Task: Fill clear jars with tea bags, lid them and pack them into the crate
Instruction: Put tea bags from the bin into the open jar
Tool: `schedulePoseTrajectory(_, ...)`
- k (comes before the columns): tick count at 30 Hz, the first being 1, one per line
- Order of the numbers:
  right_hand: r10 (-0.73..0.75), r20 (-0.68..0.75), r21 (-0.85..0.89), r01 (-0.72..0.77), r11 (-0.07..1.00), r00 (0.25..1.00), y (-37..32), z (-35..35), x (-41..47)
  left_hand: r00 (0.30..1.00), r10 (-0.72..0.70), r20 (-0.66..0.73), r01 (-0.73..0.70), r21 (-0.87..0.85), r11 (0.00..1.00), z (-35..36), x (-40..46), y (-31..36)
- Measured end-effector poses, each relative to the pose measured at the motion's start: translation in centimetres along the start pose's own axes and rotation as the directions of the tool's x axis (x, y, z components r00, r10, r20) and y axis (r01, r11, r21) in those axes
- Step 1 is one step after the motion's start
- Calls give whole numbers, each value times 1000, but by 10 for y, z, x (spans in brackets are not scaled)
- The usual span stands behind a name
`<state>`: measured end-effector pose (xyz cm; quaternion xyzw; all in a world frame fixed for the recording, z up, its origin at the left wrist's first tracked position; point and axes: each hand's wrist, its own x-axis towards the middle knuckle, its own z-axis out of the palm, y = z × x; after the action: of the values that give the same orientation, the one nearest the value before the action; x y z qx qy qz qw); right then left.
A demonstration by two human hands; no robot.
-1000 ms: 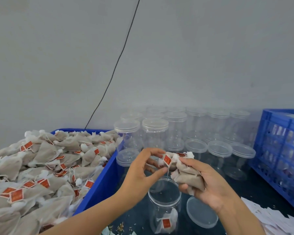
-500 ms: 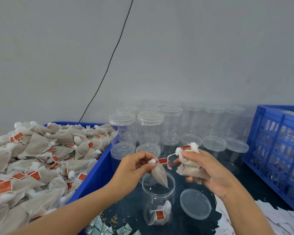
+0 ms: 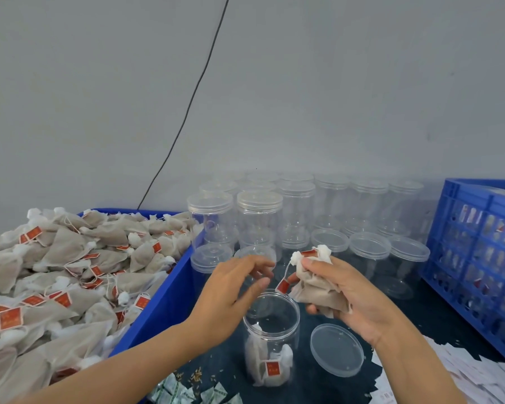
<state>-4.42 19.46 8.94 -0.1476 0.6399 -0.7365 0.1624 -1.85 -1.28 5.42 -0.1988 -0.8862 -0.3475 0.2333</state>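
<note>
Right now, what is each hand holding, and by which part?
Right hand grips a bunch of tea bags around their bodies. Left hand holds nothing, fingers loose above the open jar.

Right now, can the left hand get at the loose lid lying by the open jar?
Probably yes, but not directly. The left hand is empty, yet the open jar stands between it and the loose lid, and the right hand, holding tea bags, hangs over that side.
</note>
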Motion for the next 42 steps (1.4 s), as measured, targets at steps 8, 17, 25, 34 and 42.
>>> schedulePoseTrajectory(8,22,76,-26,-20,999,997,16,25,5,999,-41,23,46,-296,954,5,1,8)
schedulePoseTrajectory(17,-19,-213,149,52,987,977,15,20,12,938,-254,-235,129,-444,887,2,7,-1)
schedulePoseTrajectory(25,-12,-178,439,90,894,984,4,1,10,999,-24,37,16,204,979,6,2,-4)
schedulePoseTrajectory(34,-19,50,364,0,931,999,13,23,10,1000,1,-19,-2,-53,999,7,2,14)
schedulePoseTrajectory(42,-28,141,407,-32,913,990,20,30,11,986,-108,131,142,-290,946,6,4,6)
